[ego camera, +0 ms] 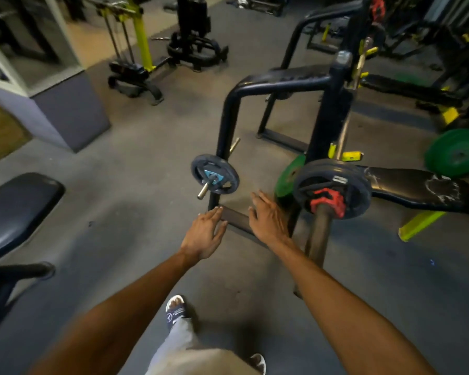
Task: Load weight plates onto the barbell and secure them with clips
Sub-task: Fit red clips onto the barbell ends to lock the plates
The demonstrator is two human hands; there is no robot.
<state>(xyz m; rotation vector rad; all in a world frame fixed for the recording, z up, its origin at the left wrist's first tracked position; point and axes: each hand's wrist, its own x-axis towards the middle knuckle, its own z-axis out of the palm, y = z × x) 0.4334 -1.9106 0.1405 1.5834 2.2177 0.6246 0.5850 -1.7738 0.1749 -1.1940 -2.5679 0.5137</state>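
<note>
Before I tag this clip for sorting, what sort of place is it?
A gym, most likely its free-weights area. A barbell carries a plate held by a red clip, a smaller plate hangs on a rack peg, and a padded bench stands to the left.

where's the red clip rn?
In the head view, right of centre: the red clip sits on the barbell sleeve, against the dark plate already loaded there, just right of the open right hand.

A black padded bench (16, 209) stands on the grey floor (136, 163), a yellow-framed machine (141, 44) beyond it.
</note>
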